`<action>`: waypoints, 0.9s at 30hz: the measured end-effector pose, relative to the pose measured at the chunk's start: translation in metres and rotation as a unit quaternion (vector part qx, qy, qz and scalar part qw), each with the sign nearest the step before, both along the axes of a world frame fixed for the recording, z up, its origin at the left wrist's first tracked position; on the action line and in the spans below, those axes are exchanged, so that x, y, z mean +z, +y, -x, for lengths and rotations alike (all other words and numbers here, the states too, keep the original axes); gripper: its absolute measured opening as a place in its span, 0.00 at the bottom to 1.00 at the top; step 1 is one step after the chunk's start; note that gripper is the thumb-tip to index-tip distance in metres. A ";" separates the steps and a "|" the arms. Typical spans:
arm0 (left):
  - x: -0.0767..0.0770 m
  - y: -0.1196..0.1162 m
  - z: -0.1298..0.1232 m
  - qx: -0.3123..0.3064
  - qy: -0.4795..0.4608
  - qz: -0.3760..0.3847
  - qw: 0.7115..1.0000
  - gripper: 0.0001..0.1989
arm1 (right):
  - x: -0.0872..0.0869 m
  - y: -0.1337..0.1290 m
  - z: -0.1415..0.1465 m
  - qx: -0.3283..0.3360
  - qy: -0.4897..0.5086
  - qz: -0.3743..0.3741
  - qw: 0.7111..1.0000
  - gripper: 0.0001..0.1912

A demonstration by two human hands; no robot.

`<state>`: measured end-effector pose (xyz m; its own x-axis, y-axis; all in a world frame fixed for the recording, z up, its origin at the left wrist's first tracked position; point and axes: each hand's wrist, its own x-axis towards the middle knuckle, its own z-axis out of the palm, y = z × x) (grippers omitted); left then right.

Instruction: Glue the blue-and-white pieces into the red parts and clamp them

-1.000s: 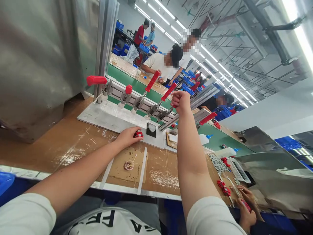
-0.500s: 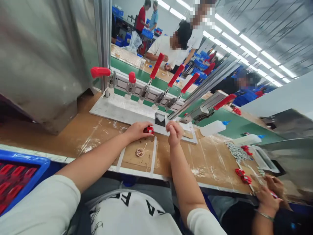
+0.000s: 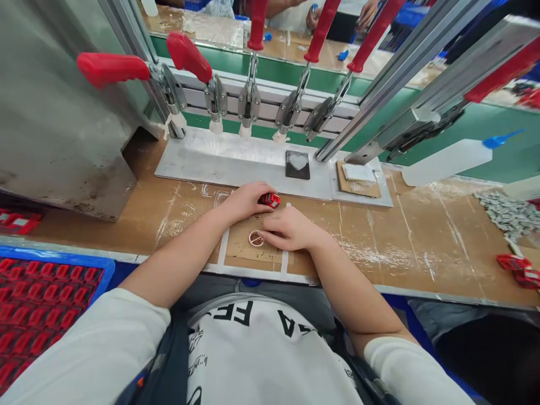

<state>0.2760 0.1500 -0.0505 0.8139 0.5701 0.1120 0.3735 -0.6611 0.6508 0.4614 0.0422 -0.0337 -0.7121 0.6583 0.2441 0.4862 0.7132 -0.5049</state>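
Observation:
My left hand [image 3: 248,201] is wrapped round a small red and black part [image 3: 270,199] just in front of the metal base plate [image 3: 236,164]. Close to its right, my right hand [image 3: 287,229] has its fingers lowered at a small pinkish ring [image 3: 256,238] that lies on a brown pad [image 3: 253,256] between two white tape strips. The fingertips look pressed together at the ring's edge; whether they hold anything is too small to tell. A black square block with a pale patch [image 3: 297,164] sits on the plate behind my hands.
Toggle clamps with red handles [image 3: 323,28] stand on a metal frame behind the plate. A blue crate [image 3: 107,270] of red parts is at the left. To the right are a white bottle [image 3: 449,162], grey pieces [image 3: 506,214] and red parts [image 3: 521,270]. A person's hands show across the bench.
The view has tilted down and come closer. My right hand has moved from beside the black block down to the ring. My left hand still holds the red and black part.

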 end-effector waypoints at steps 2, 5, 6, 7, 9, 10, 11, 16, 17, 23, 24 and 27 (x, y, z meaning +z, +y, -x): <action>0.002 -0.002 -0.002 0.018 -0.008 0.006 1.000 0.17 | -0.002 0.000 0.003 -0.005 -0.007 -0.045 0.999 0.24; 0.006 -0.006 -0.003 0.046 -0.027 0.021 0.998 0.16 | -0.004 0.001 0.006 -0.004 -0.020 -0.093 0.995 0.24; 0.008 -0.007 -0.004 0.055 -0.036 0.032 0.997 0.17 | -0.004 0.001 0.007 -0.005 -0.023 -0.103 0.994 0.24; 0.009 -0.009 -0.004 0.063 -0.044 0.049 0.996 0.17 | -0.003 0.000 0.008 -0.007 -0.026 -0.112 0.993 0.24; 0.010 -0.012 -0.004 0.081 -0.062 0.098 0.990 0.17 | -0.002 -0.001 0.010 -0.010 -0.024 -0.126 0.992 0.24; 0.010 -0.012 -0.005 0.091 -0.071 0.127 0.985 0.19 | -0.001 -0.001 0.011 -0.010 -0.020 -0.133 0.991 0.24; 0.010 -0.013 -0.005 0.101 -0.080 0.155 0.980 0.21 | -0.001 -0.002 0.011 -0.010 -0.014 -0.138 0.990 0.24; 0.008 -0.012 -0.006 0.116 -0.114 0.229 0.960 0.25 | -0.002 -0.003 0.007 -0.020 0.015 -0.086 0.996 0.21; 0.008 -0.012 -0.005 0.111 -0.117 0.232 0.959 0.23 | -0.002 -0.003 0.006 -0.023 0.022 -0.059 0.998 0.21; 0.010 -0.013 -0.004 0.085 -0.142 0.250 0.954 0.22 | -0.002 -0.002 0.002 -0.053 0.124 0.066 0.989 0.24; 0.010 -0.013 -0.004 0.085 -0.138 0.249 0.955 0.22 | -0.001 -0.002 0.001 -0.046 0.130 0.082 0.987 0.25; 0.010 -0.011 -0.004 0.098 -0.110 0.237 0.960 0.22 | 0.001 0.002 -0.007 -0.051 0.168 0.095 0.980 0.26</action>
